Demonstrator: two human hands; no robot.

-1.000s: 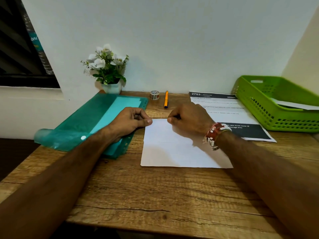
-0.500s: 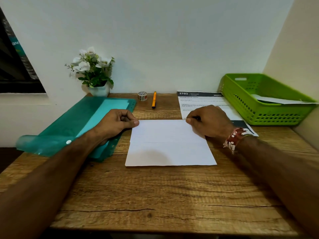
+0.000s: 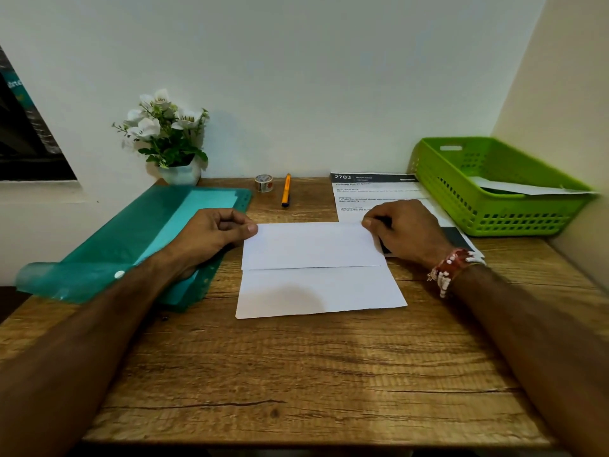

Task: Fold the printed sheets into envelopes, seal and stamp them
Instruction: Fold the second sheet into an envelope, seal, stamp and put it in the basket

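A white sheet (image 3: 316, 285) lies flat in the middle of the bench (image 3: 296, 374). Its far part is folded down over its near part. The left hand (image 3: 211, 235) is at the sheet's 10 o'clock corner, with fingers curled and the thumb pinching that corner. The right hand (image 3: 405, 232) pinches the 2 o'clock corner the same way and lies over a printed sheet (image 3: 369, 192). At 12 o'clock sit a tape roll (image 3: 264, 183) and an orange pen (image 3: 286, 190). A teal folder (image 3: 131, 239) lies at 9 o'clock and a green basket (image 3: 461, 206) at 2 o'clock.
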